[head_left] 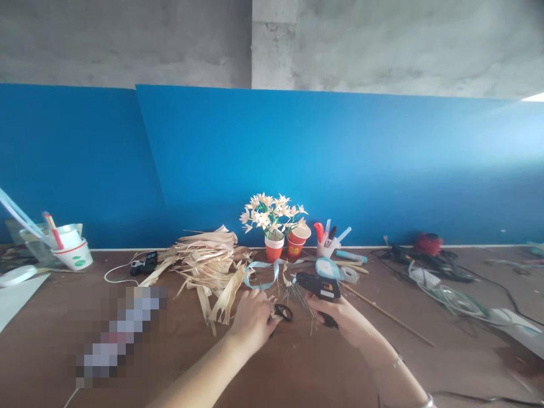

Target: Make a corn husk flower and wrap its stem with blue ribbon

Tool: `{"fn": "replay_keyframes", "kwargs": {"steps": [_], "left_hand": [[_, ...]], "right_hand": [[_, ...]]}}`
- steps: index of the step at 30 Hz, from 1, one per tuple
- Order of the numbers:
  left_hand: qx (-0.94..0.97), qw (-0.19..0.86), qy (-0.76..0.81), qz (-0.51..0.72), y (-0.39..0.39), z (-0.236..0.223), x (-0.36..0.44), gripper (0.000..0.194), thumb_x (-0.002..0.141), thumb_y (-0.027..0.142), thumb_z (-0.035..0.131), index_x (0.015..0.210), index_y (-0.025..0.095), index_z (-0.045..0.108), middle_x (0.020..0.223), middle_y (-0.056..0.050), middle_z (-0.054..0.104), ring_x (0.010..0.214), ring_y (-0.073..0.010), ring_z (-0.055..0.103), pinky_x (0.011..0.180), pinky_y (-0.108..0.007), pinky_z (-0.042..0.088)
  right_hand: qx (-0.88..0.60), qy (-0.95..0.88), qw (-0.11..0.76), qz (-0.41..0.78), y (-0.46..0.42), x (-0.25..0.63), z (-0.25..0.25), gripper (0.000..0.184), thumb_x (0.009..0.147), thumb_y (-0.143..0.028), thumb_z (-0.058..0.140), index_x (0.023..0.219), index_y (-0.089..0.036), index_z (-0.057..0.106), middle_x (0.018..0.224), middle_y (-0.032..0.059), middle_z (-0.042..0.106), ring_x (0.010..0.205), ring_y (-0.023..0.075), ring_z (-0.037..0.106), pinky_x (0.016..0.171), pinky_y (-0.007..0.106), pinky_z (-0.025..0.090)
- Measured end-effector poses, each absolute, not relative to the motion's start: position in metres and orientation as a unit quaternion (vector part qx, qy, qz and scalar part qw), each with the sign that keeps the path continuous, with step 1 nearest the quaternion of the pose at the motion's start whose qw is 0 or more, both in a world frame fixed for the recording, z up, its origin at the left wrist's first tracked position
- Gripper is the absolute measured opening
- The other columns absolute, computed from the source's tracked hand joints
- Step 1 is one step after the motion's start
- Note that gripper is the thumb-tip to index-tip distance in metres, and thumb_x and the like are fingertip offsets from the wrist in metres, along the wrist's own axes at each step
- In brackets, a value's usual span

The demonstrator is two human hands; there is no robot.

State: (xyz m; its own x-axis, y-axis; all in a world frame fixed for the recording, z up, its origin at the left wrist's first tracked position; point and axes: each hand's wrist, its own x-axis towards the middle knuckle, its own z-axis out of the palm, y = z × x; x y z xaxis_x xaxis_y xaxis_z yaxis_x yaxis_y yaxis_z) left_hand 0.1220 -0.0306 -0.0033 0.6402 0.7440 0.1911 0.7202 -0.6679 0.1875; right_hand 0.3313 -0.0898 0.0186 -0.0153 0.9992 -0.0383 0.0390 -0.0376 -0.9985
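Note:
My right hand [346,317] is wrapped round the grip of a black glue gun [321,286], whose nozzle points left. My left hand [253,317] is curled just above the table, with thumb and fingers drawn together. Something small and pale shows at its fingertips, too small to make out. Beside those fingers lie scissors with black handles [283,312], partly covered by the hand. Several thin wire stems [297,294] lie between my hands. Behind the left hand is a loop of light blue ribbon [272,276], next to a heap of dry corn husks [208,258].
Pale flowers [272,212] stand in a stack of red paper cups [274,249], with more red cups [295,246] alongside. A pen cup [326,246], tape roll [349,275] and thin stick [389,314] are to the right. Cables [459,300] lie farther right; a white cup [74,255] stands left.

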Motion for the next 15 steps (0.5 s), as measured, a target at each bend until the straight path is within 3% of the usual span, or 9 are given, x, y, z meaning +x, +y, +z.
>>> {"fn": "replay_keyframes", "kwargs": {"steps": [5,9,15], "left_hand": [[0.900,0.042,0.433,0.037,-0.023,-0.011,0.149,0.021,0.075,0.019,0.057,0.089,0.011,0.070,0.094,-0.016,0.068,0.099,-0.0310,0.055,0.082,-0.041,0.040],[0.888,0.064,0.452,0.042,-0.015,-0.012,0.146,0.025,0.078,0.012,0.046,0.079,0.015,0.071,0.087,-0.012,0.070,0.091,-0.0260,0.059,0.076,-0.036,0.041],[0.895,0.078,0.434,0.064,-0.012,-0.011,0.134,0.026,0.080,0.014,0.044,0.071,0.018,0.069,0.084,-0.008,0.069,0.087,-0.0220,0.059,0.075,-0.032,0.040]], "right_hand": [[-0.494,-0.496,0.485,0.524,-0.089,0.333,0.013,0.021,0.076,-0.035,0.063,0.084,-0.016,0.056,0.056,-0.0049,0.043,0.052,0.0104,0.037,0.052,0.025,0.031],[-0.495,-0.502,0.484,0.518,-0.090,0.332,0.012,0.021,0.076,-0.035,0.063,0.084,-0.016,0.058,0.056,-0.0043,0.045,0.053,0.0107,0.039,0.053,0.025,0.033],[-0.509,-0.498,0.479,0.513,-0.092,0.330,0.014,0.021,0.075,-0.035,0.062,0.082,-0.016,0.058,0.054,-0.0048,0.045,0.052,0.0106,0.039,0.053,0.025,0.033]]}}
